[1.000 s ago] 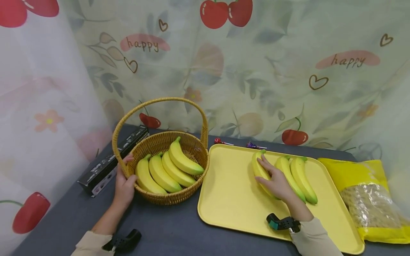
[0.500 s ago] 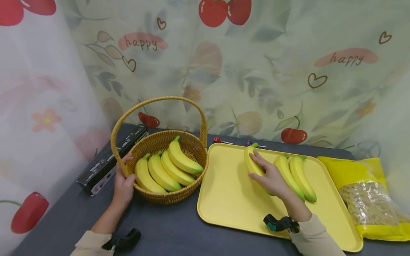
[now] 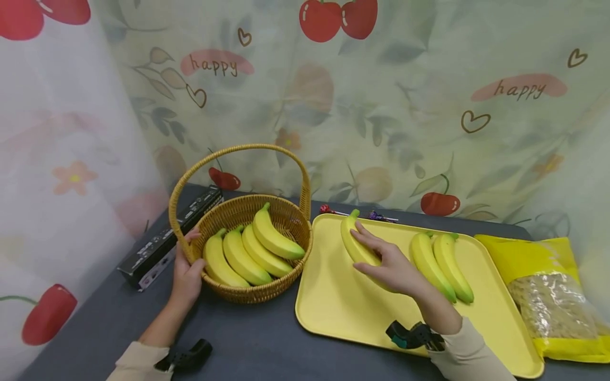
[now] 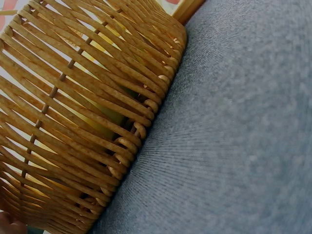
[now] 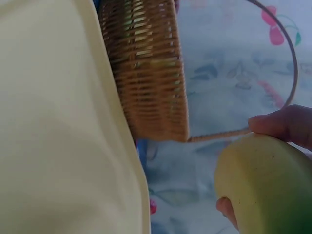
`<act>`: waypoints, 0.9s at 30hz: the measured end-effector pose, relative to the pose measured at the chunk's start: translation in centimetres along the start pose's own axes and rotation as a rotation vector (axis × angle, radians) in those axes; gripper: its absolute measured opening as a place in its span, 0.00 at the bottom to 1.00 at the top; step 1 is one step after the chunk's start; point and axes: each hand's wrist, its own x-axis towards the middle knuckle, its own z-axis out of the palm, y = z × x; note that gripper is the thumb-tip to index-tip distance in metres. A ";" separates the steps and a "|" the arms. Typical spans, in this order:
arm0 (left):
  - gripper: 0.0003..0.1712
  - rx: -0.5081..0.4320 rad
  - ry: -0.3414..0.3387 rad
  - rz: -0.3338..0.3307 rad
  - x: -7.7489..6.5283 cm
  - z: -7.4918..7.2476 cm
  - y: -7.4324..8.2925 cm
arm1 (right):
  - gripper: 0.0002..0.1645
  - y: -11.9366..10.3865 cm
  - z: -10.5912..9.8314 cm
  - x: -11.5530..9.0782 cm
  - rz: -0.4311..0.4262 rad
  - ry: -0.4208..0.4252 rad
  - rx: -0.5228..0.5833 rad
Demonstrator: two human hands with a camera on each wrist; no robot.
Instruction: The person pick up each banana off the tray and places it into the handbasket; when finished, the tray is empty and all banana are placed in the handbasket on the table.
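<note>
My left hand [image 3: 187, 275] grips the left side of a wicker basket [image 3: 257, 296] at the foot of its tall arched handle. Several bananas [image 3: 235, 256] lie side by side inside it. In the left wrist view the basket's woven wall [image 4: 73, 107] fills the left half, with yellow showing through the gaps. My right hand [image 3: 393, 267] holds a banana [image 3: 355, 244] between thumb and fingers, over the left half of a yellow tray [image 3: 329, 301]. The right wrist view shows that banana [image 5: 268, 180] close up, pinched by thumb and fingertips. Two more bananas [image 3: 440, 264] lie on the tray's right side.
A black box [image 3: 162, 241] lies left of the basket. Two lollipops, one red [image 3: 326, 209] and one purple [image 3: 376, 216], sit behind the tray. A yellow bag with a clear window [image 3: 548, 301] is at the right. A printed curtain [image 3: 381, 132] hangs behind the dark table [image 3: 267, 338].
My right hand has carried the banana leftward from beside the other two, toward the basket. The left hand keeps its grip on the basket, which stays in place.
</note>
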 end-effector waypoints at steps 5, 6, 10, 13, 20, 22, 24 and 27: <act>0.29 -0.004 0.007 0.012 0.1 0.1 0.0 | 0.38 -1.5 0.6 0.5 -0.036 -0.058 -0.018; 0.29 -0.004 0.008 0.013 0.1 0.1 0.0 | 0.38 -1.8 0.7 0.6 -0.043 -0.067 -0.022; 0.29 -0.007 0.013 0.017 0.1 0.2 0.1 | 0.38 -3.0 1.2 1.1 -0.094 -0.102 -0.034; 0.29 -0.004 0.015 0.017 0.1 0.1 0.1 | 0.38 -3.9 1.6 1.7 -0.132 -0.129 -0.036; 0.29 0.004 0.014 0.009 0.2 -0.1 0.1 | 0.38 -6.0 2.4 3.8 -0.182 -0.177 -0.059; 0.29 0.002 0.016 0.009 0.1 -0.1 0.1 | 0.38 -6.7 2.6 4.5 -0.203 -0.190 -0.061; 0.29 -0.012 0.015 0.012 0.1 0.0 0.1 | 0.38 -7.2 2.9 5.3 -0.221 -0.205 -0.065; 0.29 -0.036 0.010 0.019 0.0 0.1 0.0 | 0.38 -8.0 3.2 6.4 -0.224 -0.226 -0.075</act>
